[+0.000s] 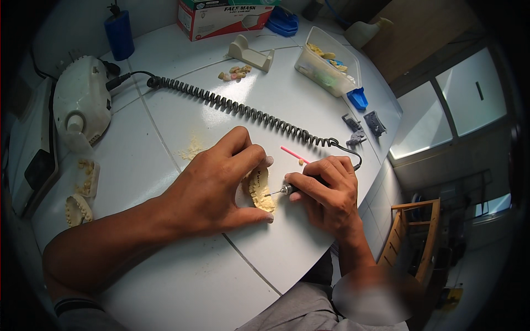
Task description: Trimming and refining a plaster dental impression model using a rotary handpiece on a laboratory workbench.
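Note:
A pale yellow plaster dental cast lies in the grip of my left hand, whose thumb and fingers wrap its two ends. My right hand holds a dark rotary handpiece with a metal nose, its thin bit touching or almost touching the cast's tooth row. A coiled black cord runs from the handpiece to a white control unit at the back left. Just beyond my right hand lie a pink stick and a small cream piece. Yellow powder is scattered beside my left hand.
Left: another cast, a small tray. Back: blue cylinder, red-white box, cream stand, small pieces, plastic container. Right: grey pieces, table edge, wooden chair.

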A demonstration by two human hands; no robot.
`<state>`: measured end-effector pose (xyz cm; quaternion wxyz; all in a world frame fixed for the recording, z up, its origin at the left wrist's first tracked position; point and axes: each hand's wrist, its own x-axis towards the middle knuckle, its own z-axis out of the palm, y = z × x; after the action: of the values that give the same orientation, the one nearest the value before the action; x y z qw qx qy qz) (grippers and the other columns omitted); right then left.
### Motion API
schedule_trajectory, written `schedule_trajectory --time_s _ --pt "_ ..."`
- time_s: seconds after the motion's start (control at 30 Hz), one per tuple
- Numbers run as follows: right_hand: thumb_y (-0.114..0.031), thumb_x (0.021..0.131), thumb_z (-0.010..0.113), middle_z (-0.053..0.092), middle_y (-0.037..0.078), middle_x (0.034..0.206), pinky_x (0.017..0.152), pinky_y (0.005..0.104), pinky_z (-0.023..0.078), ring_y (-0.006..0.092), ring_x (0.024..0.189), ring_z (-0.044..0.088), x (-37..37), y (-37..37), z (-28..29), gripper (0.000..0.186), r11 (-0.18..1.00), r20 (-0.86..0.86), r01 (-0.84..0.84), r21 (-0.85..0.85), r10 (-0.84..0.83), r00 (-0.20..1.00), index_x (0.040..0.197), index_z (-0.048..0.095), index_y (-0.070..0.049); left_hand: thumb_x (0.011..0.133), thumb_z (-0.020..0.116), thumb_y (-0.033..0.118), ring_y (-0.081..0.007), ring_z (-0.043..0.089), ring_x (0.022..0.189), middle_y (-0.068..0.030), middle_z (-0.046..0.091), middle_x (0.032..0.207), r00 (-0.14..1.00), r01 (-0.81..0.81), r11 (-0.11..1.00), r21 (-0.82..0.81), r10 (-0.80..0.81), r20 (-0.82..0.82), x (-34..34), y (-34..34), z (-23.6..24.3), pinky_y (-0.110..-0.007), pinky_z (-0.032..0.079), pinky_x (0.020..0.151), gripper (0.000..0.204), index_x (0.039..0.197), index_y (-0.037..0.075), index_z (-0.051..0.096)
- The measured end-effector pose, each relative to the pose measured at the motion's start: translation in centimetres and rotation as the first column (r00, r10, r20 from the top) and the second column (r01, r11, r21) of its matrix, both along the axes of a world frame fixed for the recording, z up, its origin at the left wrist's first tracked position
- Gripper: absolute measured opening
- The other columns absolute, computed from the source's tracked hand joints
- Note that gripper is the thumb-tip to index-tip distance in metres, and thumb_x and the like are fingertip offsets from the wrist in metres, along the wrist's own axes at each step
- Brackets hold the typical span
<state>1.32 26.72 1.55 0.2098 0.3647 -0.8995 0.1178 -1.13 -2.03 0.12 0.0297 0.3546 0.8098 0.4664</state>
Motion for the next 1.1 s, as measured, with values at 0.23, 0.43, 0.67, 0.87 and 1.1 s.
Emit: schedule_trajectory --time_s 0.23,0.43,0.67,0.87,1.1 --pt "-0.043 0.098 0.082 0.066 0.000 0.093 0.087 0.0384 0.044 0.0185 0.084 0.063 -0.03 -0.02 -0.03 0.029 1.000 -0.005 0.004 0.005 -0.004 1.000 0.113 0.086 -0.019 0.078 0.107 0.035 -0.0182 0.064 0.093 -0.0099 0.056 0.117 1.000 0.005 1.000 0.003 -0.005 0.003 -0.02 -0.01 0.07 -0.034 0.061 0.076 0.078 0.137 0.000 0.071" --pt "-0.041 0.098 0.083 0.066 0.000 0.093 0.087 0.0385 0.044 0.0185 0.083 0.062 0.04 -0.05 0.05 0.028 1.000 0.002 0.026 0.008 -0.026 1.000 0.116 0.086 -0.019 0.078 0.106 0.030 -0.0190 0.063 0.096 -0.0099 0.055 0.118 1.000 0.028 0.999 0.036 -0.029 0.007 -0.07 0.08 -0.31 -0.034 0.061 0.077 0.077 0.141 0.001 0.071" --pt "-0.041 0.097 0.083 0.066 0.000 0.093 0.088 0.0386 0.044 0.0184 0.084 0.063 0.01 -0.13 0.04 0.029 0.999 -0.004 0.037 0.009 -0.037 0.999 0.117 0.086 -0.020 0.078 0.104 0.024 -0.0200 0.062 0.099 -0.0098 0.055 0.118 0.999 0.038 0.998 0.047 -0.039 0.014 -0.09 0.04 -0.27 -0.035 0.060 0.079 0.077 0.144 0.002 0.071" --pt "-0.041 0.097 0.084 0.067 0.000 0.093 0.088 0.0387 0.044 0.0186 0.084 0.063 0.01 -0.02 -0.08 0.030 0.999 -0.007 0.042 0.010 -0.042 0.999 0.117 0.086 -0.019 0.078 0.103 0.023 -0.0202 0.062 0.099 -0.0099 0.055 0.118 0.999 0.047 0.998 0.048 -0.047 0.013 -0.11 0.08 -0.44 -0.035 0.060 0.080 0.076 0.144 0.003 0.071" --pt "-0.041 0.096 0.084 0.068 0.000 0.094 0.089 0.0389 0.045 0.0185 0.086 0.065 0.07 -0.06 0.01 0.030 0.999 -0.008 0.051 0.006 -0.051 0.999 0.116 0.086 -0.019 0.078 0.103 0.023 -0.0207 0.063 0.100 -0.0102 0.055 0.119 0.999 0.046 0.998 0.048 -0.046 0.012 -0.10 0.03 -0.34 -0.035 0.060 0.080 0.076 0.144 0.003 0.071"
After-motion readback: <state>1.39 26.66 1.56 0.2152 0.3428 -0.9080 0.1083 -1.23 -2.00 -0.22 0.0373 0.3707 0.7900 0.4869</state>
